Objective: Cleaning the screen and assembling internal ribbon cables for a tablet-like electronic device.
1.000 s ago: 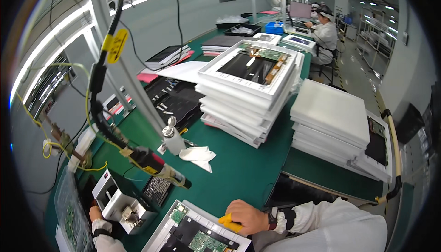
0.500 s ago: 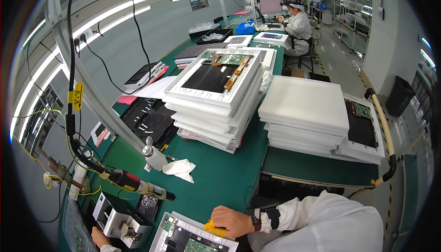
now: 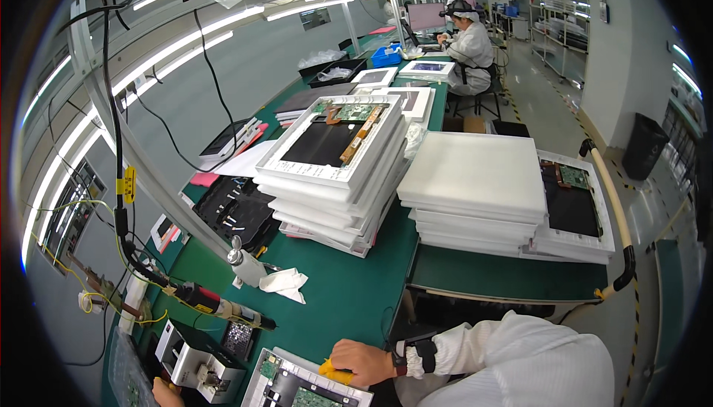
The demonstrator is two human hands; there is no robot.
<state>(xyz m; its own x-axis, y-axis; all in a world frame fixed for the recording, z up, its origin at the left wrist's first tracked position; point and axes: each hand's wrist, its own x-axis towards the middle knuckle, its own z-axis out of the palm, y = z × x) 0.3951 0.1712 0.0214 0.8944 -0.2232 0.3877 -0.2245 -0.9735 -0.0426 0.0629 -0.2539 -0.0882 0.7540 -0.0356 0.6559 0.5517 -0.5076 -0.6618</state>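
Note:
At the bottom of the view lies a white-framed display panel [image 3: 278,391] with green circuit boards and a black back. My right hand [image 3: 362,362], yellow covers on its fingers, is curled closed at the panel's upper right edge. Low on the left, my left hand [image 3: 166,394] shows only in part, beside a white and black box-shaped device [image 3: 194,368] with a metal fitting. A bit of yellow shows on it, but its fingers are mostly hidden. Above the device hangs a black and red electric screwdriver [image 3: 212,301] on a cable.
A tall stack of white panels [image 3: 349,158] and a foam-topped stack [image 3: 475,177] stand beyond. Near them are a black parts tray [image 3: 234,210], a pump bottle [image 3: 243,264] and a white cloth [image 3: 284,284]. A curved rail [image 3: 616,214] runs right. Another person [image 3: 471,47] sits farther back.
The whole view has shifted slightly, so the stacks appear lower and more to the left. My right hand stays at the panel's edge. Yellow now shows at my left hand.

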